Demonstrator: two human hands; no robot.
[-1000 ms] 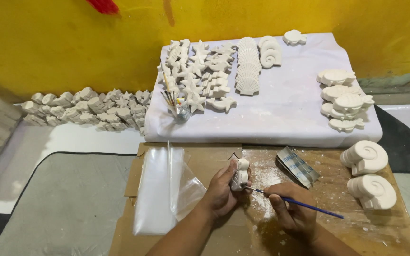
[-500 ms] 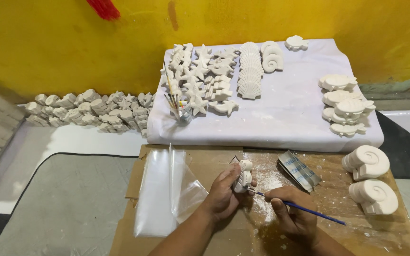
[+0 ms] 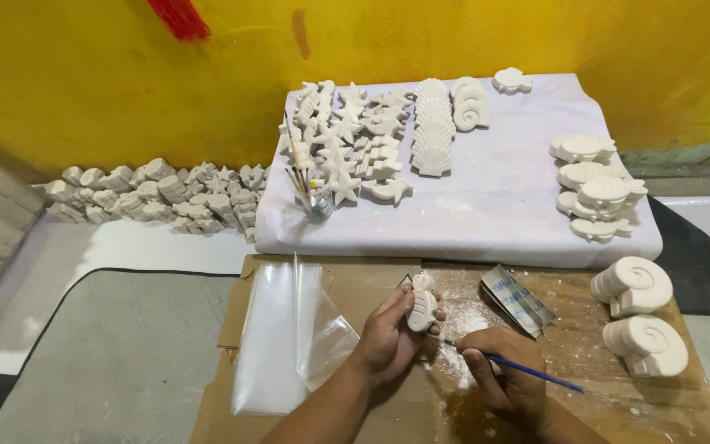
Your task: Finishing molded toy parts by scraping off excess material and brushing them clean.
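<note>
- The left hand point(image 3: 388, 337) is wrapped around a small white plaster figure point(image 3: 421, 306), holding it upright over the cardboard sheet point(image 3: 355, 284).
- The right hand point(image 3: 507, 374) pinches a thin blue brush point(image 3: 519, 370), its tip at the figure's lower edge.
- White dust lies on the cardboard just beside the hands.
- Clear plastic bags point(image 3: 285, 333) lie left of the left hand; a sandpaper pad point(image 3: 518, 298) lies near, behind the right hand.
- Two large snail-shaped casts point(image 3: 638, 316) stand at the right, well apart.
- Beyond, a white cloth point(image 3: 495, 214) carries starfish and shell casts and a jar of brushes point(image 3: 312, 193).
</note>
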